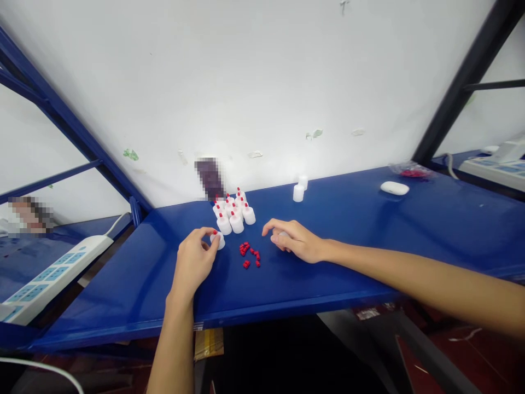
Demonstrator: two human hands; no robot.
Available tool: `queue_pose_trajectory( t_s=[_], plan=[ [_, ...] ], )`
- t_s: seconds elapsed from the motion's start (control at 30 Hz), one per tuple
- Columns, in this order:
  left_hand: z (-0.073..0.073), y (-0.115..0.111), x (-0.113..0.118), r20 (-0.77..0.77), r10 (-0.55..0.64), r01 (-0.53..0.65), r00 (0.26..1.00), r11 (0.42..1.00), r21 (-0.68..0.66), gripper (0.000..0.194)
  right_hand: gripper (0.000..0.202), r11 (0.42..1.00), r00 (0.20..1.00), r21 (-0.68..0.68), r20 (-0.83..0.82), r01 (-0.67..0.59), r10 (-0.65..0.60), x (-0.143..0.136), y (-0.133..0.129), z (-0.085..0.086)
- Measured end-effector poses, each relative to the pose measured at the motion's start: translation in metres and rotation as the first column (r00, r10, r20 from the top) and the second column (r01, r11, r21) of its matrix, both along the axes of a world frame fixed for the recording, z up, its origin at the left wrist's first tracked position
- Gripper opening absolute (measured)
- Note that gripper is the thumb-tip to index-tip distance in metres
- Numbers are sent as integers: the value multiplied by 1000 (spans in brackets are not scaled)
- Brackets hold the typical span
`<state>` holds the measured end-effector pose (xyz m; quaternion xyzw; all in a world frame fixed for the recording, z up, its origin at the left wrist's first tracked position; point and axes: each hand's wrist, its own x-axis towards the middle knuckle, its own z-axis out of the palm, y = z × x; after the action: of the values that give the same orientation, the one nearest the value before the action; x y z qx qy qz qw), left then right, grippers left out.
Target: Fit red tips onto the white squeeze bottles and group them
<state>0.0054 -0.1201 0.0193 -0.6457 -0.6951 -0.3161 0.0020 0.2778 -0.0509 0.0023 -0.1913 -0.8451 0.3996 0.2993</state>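
My left hand [197,257] pinches a small red piece [215,232] at the top of a white tealight-like cup [220,242] on the blue table. Just behind it stands a group of several white cups [236,223] with red tips. Small loose red pieces [245,249] lie between my hands. To their right, my right hand [293,239] is curled above the table, its index finger bent forward. Something whitish shows between its fingers, mostly hidden, and I cannot make out what it is.
Two plain white cups [298,192] stand near the wall. A white oval case [394,188] and a clear bag with red pieces [413,172] lie at the right of the blue table [348,219]. A white power strip [61,268] is at the left.
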Motion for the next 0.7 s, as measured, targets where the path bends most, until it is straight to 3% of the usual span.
queue_pose_trajectory(
  t_s=[0.13, 0.3, 0.47, 0.7],
  plan=[
    [-5, 3, -1, -34, -7, 6, 999, 1000, -18, 35, 35, 1000, 1000, 3, 1, 5, -5, -1, 1, -1],
    [-3, 1, -5, 50, 32, -29, 998, 998, -56, 32, 33, 1000, 1000, 30, 15, -2, 2, -1, 0, 1],
    [-2, -1, -4, 57, 140, -141, 989, 990, 14, 31, 33, 999, 999, 37, 34, 7, -8, -1, 0, 3],
    [-6, 0, -5, -110, 82, -99, 991, 982, -159, 37, 31, 999, 999, 41, 34, -1, 0, -1, 0, 2]
  ],
)
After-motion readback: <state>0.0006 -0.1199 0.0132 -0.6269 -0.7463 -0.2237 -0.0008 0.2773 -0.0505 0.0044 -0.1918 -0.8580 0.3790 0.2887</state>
